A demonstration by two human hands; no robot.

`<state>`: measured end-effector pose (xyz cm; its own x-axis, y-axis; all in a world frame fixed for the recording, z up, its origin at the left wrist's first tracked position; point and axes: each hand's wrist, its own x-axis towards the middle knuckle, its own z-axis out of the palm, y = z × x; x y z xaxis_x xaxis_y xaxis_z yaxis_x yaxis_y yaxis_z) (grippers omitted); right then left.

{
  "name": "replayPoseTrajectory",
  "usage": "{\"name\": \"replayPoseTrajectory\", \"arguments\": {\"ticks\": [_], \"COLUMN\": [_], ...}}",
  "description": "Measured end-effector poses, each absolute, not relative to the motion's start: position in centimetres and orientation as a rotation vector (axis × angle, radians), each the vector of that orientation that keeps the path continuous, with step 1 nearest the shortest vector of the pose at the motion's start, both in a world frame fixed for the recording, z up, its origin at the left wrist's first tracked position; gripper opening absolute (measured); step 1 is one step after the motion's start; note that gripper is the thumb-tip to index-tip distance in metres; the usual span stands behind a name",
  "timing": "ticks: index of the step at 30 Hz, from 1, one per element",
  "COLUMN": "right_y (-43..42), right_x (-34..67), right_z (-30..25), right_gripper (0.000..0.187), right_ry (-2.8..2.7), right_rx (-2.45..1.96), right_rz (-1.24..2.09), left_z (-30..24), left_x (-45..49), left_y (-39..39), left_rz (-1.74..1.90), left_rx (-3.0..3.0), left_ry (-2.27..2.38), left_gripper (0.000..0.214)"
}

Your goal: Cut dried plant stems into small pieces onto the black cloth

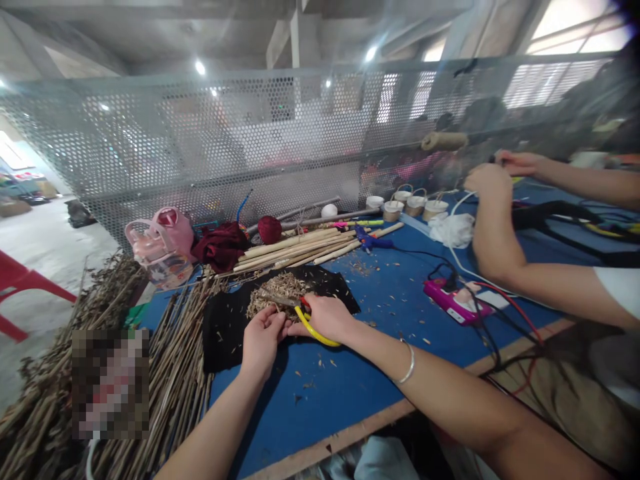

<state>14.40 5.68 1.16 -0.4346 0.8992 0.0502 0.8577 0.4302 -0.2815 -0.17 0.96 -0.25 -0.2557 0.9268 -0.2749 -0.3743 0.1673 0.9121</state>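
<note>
My right hand (329, 316) is wrapped round a pair of scissors (316, 329) with yellow and red handles. The metal blades point left, over a heap of short pale stem cuttings (273, 288). Close by, my left hand (261, 335) is closed in a pinch near the blades. What lies between its fingers is too small to make out, perhaps a thin stem. Under the heap spreads a black cloth (223, 340), on a blue table (285, 407) strewn with loose bits.
Dry stems (175, 360) lie along the left. Behind the cloth are pale sticks (300, 248), dark red yarn (269, 229), a pink bottle (163, 257) and a blue glue gun (373, 240). A purple power strip (457, 303) with cables sits right, near another person's arm (555, 283). A perforated metal screen (225, 147) stands behind.
</note>
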Motion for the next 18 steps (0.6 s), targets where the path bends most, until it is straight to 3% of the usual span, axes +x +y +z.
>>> {"name": "replayPoseTrajectory", "arguments": {"ticks": [4,18], "right_y": [5.13,4.88], "right_x": [14.33,13.82], "right_z": [1.44,1.17], "right_gripper": [0.071,0.068], "right_ry": [-2.468,-2.468], "right_rx": [-1.494,-1.396], "right_rz": [0.356,0.244], "left_z": [-0.27,-0.3], "left_x": [-0.22,0.49], "left_y": [1.05,0.67], "left_rz": [1.434,1.405], "left_rx": [0.6,0.631], "left_ry": [1.213,1.158], "left_gripper": [0.016,0.027]}}
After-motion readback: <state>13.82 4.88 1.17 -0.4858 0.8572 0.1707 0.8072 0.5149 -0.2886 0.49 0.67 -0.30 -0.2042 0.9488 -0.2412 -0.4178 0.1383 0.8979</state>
